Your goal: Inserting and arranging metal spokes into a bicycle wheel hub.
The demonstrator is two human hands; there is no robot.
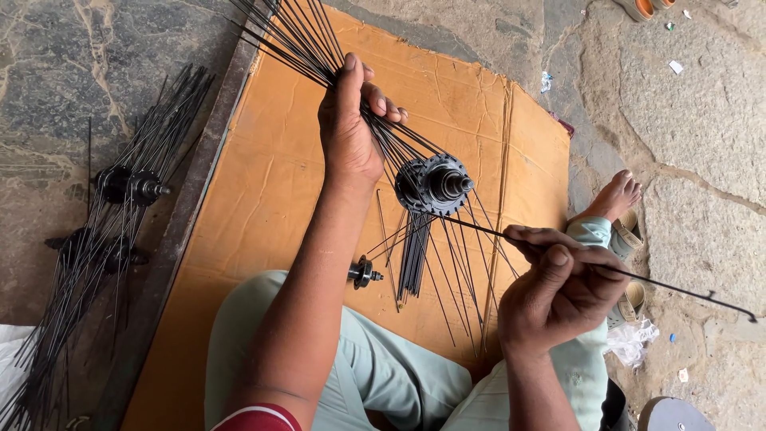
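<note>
**Hub spoking on cardboard, stone floor**

Surface: flattened brown cardboard sheet (279, 175) covered the centre of the frame, creased, with a fold line running down its right part. It lay on rough grey stone paving (702, 160), cracked and patchy. A dark metal strip (187, 231) ran along the cardboard's left edge.

Left hand (351, 128), upper centre, was closed around a bundle of black spokes (295, 36) fanning toward the top edge. The spokes ran down into a black wheel hub (435, 185), held just above the cardboard at centre.

Right hand (558, 291), lower right, pinched a single spoke (678, 289) between thumb and fingers; its bent end pointed to the right edge and its other end reached toward the hub.

Loose spokes (415, 255) hung from the hub and lay on the cardboard below it. A small axle part (363, 273) sat on the cardboard near the person's knee.

Left of frame: two more spoked hubs (128, 187) lay on the stone, spokes splayed toward the lower left corner.

Person sat on the floor in pale green trousers (383, 375), bare foot (614, 195) at right beside a sandal (630, 235). Crumpled white plastic (630, 339) and bits of litter lay on the paving at right.
</note>
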